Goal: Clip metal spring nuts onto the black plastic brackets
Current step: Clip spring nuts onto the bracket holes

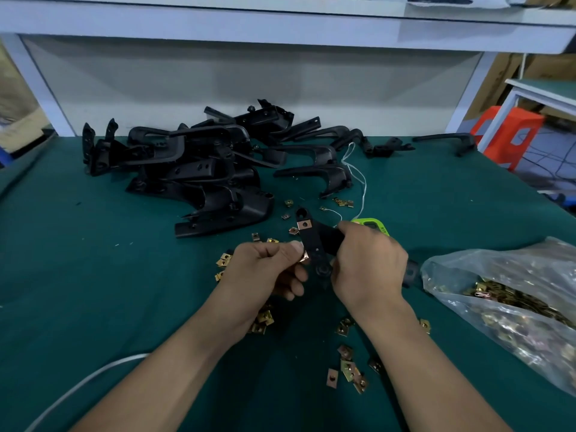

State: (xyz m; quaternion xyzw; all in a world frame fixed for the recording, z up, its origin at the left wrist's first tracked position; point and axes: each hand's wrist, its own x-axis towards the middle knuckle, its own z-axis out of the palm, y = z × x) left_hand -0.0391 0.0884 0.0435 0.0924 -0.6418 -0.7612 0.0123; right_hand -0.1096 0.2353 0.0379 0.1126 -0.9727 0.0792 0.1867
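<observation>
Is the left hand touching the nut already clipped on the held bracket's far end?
Apart. The head view shows bare bracket between the clipped nut and the left hand, which pinches a second nut lower down.

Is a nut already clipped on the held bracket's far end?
Yes, a spring nut sits on the far end of the bracket that the right hand grips.

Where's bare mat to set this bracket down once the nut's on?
Bare mat lies left, between the bracket pile and the white cable, and far right, between the white string and the plastic bag. Crowded: loose nuts around the left hand and right hand.
</observation>
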